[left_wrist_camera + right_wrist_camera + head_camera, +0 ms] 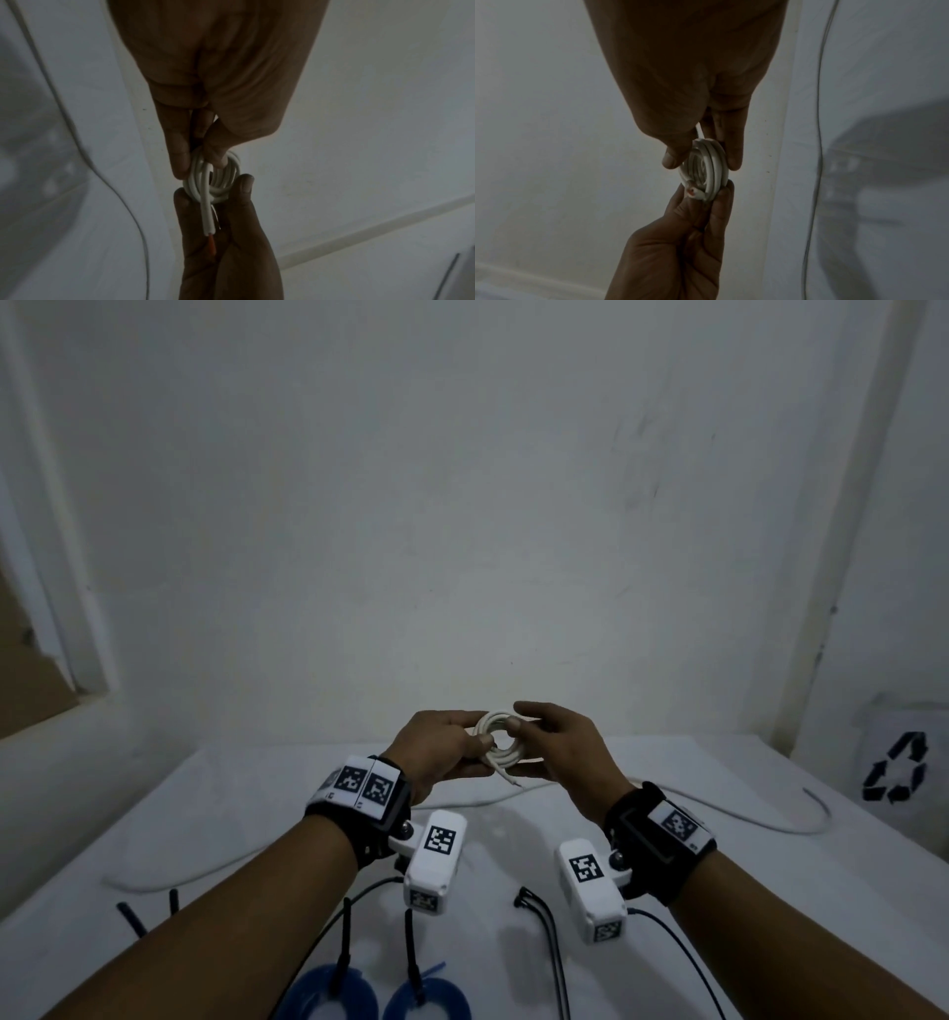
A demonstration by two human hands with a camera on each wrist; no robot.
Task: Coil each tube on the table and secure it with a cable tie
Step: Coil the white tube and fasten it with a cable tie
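Pinching white coiled tube (497, 741) mid-frame: left hand (436, 752) and right hand (560, 752) both grip it, above table (257, 814).

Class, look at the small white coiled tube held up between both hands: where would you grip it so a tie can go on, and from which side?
Pinch the white coiled tube across its bundled turns at the left rim, coming from the left, as the left hand does; the loose tail hangs toward the right.

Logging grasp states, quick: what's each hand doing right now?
Left hand: pinching the white coiled tube.
Right hand: pinching the same coil's other side.
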